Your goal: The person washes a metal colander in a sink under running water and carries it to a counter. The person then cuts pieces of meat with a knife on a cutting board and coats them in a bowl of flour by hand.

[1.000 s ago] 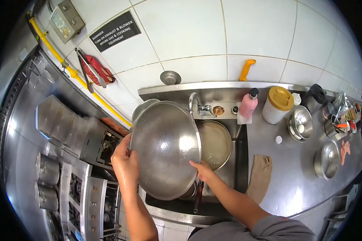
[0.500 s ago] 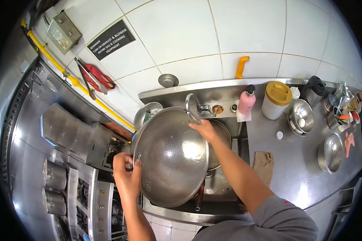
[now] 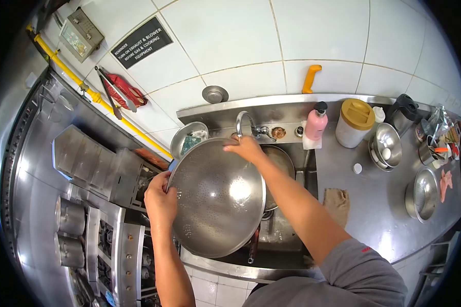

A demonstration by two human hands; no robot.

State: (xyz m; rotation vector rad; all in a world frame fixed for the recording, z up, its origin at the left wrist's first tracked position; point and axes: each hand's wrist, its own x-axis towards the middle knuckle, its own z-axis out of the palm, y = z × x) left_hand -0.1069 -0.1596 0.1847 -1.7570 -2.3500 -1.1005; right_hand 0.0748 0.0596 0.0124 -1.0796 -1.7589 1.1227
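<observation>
A large perforated steel colander is tilted over the sink, its wide face toward me. My left hand grips its left rim, thumb on the near face. My right hand is closed at its upper right rim, just below the curved faucet; its far fingers are hidden. Behind the colander, a round pan sits in the sink, partly covered. A dark pan handle sticks out below the colander. A steel bowl holding a green scrubber stands behind the upper left rim.
Right of the sink are a pink bottle, a gold-lidded container, a brown cloth, bowls with eggs and a steel bowl. A stove and pots stand on the left.
My right hand has moved from the colander's lower right side up to its upper rim. The colander has turned and shifted slightly, uncovering the bowl with the scrubber.
</observation>
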